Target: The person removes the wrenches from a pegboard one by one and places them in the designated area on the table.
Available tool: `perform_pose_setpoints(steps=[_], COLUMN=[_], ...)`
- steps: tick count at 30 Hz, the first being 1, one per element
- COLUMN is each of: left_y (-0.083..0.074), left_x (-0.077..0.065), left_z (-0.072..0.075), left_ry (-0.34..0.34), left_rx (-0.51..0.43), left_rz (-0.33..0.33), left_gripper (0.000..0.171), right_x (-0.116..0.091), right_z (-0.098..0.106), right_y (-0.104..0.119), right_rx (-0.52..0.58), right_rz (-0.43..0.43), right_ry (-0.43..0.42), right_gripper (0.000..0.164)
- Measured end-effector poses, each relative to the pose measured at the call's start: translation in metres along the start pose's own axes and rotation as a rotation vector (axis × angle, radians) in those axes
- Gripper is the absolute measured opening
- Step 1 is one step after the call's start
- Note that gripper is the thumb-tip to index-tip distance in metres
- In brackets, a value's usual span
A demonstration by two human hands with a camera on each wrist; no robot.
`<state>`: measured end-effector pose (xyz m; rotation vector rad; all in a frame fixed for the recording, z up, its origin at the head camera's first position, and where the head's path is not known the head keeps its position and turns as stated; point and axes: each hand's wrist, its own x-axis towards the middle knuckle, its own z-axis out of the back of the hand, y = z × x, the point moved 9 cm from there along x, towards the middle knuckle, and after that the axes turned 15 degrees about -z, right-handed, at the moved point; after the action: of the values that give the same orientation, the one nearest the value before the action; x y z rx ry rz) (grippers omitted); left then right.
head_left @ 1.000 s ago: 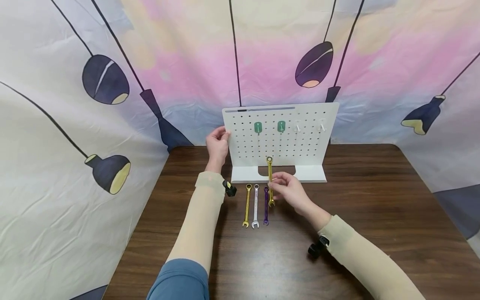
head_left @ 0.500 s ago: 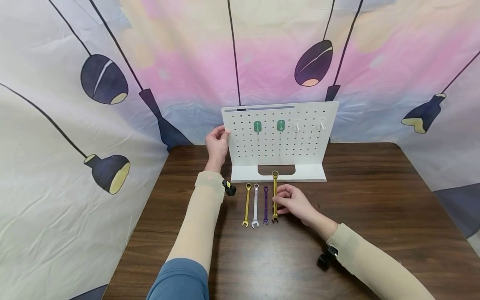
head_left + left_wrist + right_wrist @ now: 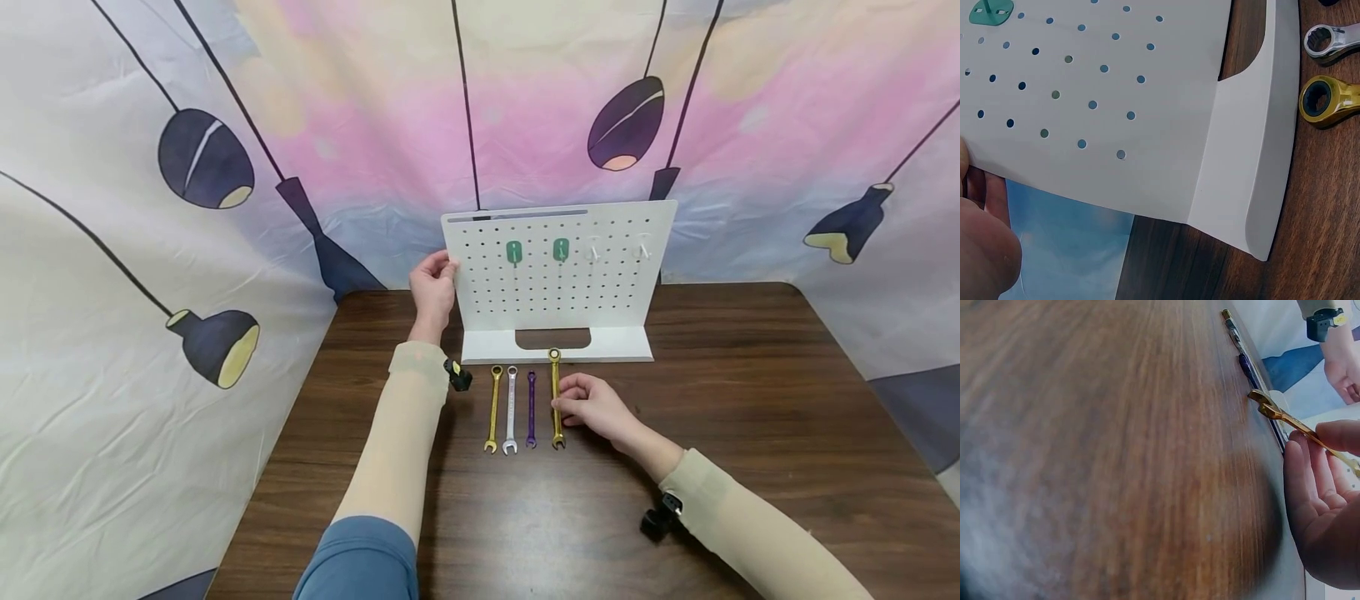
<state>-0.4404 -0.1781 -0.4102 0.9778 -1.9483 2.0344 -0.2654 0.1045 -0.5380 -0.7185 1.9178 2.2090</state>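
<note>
My right hand (image 3: pixel 595 408) pinches a gold combination wrench (image 3: pixel 556 392) between thumb and fingers, just right of the row of wrenches. Its ring end points to the pegboard. In the right wrist view this wrench (image 3: pixel 1282 414) is tilted, its open end close to the tabletop; contact with the wood cannot be made out. To its left lie a purple wrench (image 3: pixel 531 410), a silver wrench (image 3: pixel 511 412) and another gold wrench (image 3: pixel 493 410), side by side. At the white pegboard (image 3: pixel 487 292), my left hand (image 3: pixel 433 287) grips the left edge, thumb in front.
Two green hooks, a left one (image 3: pixel 513 252) and a right one (image 3: pixel 561 249), sit on the pegboard beside two clear hooks, one (image 3: pixel 594 250) nearer the middle. The board's base (image 3: pixel 621 345) stands behind the wrenches on the brown wooden table (image 3: pixel 720 367). A printed cloth (image 3: pixel 360 100) hangs behind.
My right hand has brought the gold wrench toward me and slightly right, away from the pegboard and lower, to beside the purple one. The left hand keeps its hold on the board.
</note>
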Motion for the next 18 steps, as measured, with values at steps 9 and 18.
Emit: perform_pose_setpoints(steps=[9, 18], left_y=[0.000, -0.001], left_x=[0.001, 0.000], left_z=[0.000, 0.000], left_ry=[0.003, -0.003], left_rx=[0.009, 0.004], left_rz=[-0.007, -0.009], left_gripper=[0.016, 0.016], right_x=[0.004, 0.007], right_z=[0.000, 0.001], right_y=[-0.009, -0.015], right_rx=[-0.002, -0.012], right_rz=[-0.058, -0.093], right_ry=[-0.004, -0.005], right_gripper=[0.029, 0.030])
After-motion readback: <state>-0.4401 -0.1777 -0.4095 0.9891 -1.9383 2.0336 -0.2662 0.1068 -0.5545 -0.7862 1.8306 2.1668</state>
